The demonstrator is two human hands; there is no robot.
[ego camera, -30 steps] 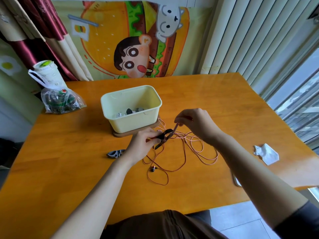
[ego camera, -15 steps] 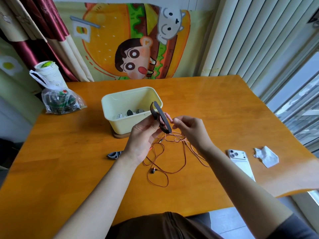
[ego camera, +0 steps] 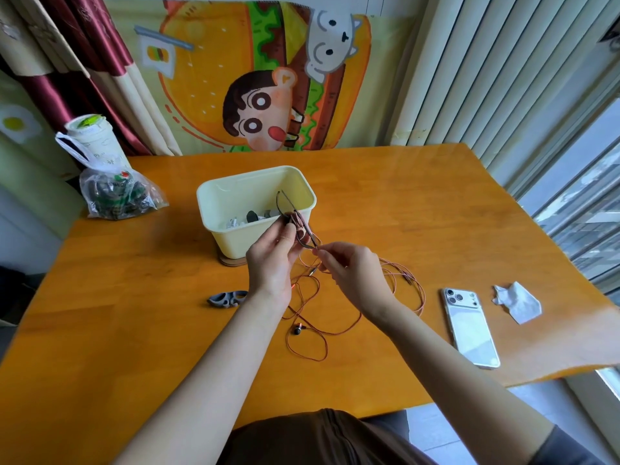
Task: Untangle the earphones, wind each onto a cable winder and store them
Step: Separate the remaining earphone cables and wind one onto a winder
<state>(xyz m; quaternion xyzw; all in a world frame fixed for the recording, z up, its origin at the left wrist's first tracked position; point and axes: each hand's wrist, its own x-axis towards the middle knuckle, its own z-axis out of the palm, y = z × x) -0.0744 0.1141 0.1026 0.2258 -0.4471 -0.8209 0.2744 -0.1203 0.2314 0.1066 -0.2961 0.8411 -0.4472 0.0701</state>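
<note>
My left hand (ego camera: 273, 260) holds a dark cable winder (ego camera: 297, 220) upright in front of the cream storage box (ego camera: 235, 199); a few turns of copper-coloured earphone cable are wrapped round its middle. My right hand (ego camera: 352, 275) pinches the cable just below the winder's lower tip. The loose earphone cable (ego camera: 339, 332) trails in loops over the table below and to the right of both hands, with one earbud (ego camera: 298, 328) lying near my left forearm. A second grey winder (ego camera: 228, 298) lies on the table left of my left wrist. The box holds several wound items.
A white phone (ego camera: 469, 327) lies face down at the right, a crumpled tissue (ego camera: 518, 302) beyond it near the table edge. A plastic bag with a cup (ego camera: 110, 193) stands at the far left. The box sits on a round wooden coaster (ego camera: 231, 261).
My left hand lifted the winder from the table and turned it upright in front of the box. My right hand came in close below it with the cable, uncovering the phone.
</note>
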